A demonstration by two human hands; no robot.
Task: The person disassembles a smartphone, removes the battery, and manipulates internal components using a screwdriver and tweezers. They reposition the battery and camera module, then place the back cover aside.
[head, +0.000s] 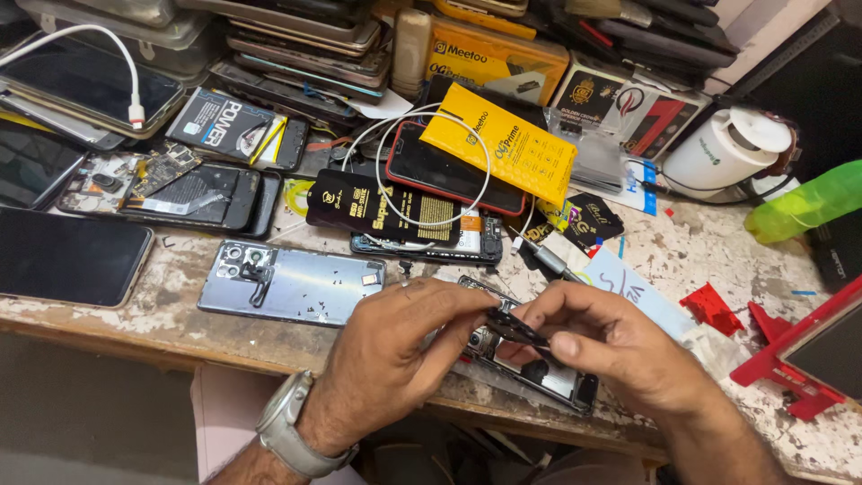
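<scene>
Both hands meet over an open phone (539,373) at the desk's (171,314) front edge, 6 o'clock. The left hand (395,359) and right hand (611,346) pinch one small dark part (514,329); fingers hide most of it. The only bare desk is at 3 o'clock.

we see bare desk (709,247) only to the right of the right hand (620,346), as far as the red plastic pieces (714,308) and the red stand (808,355). left of the left hand (386,368) the grey back cover (289,284) lies near, the dark phone (67,256) beyond it. behind our opened phone (530,368), boxes, cables and stacked phones (305,45) crowd the desk, leaving no way through.
</scene>
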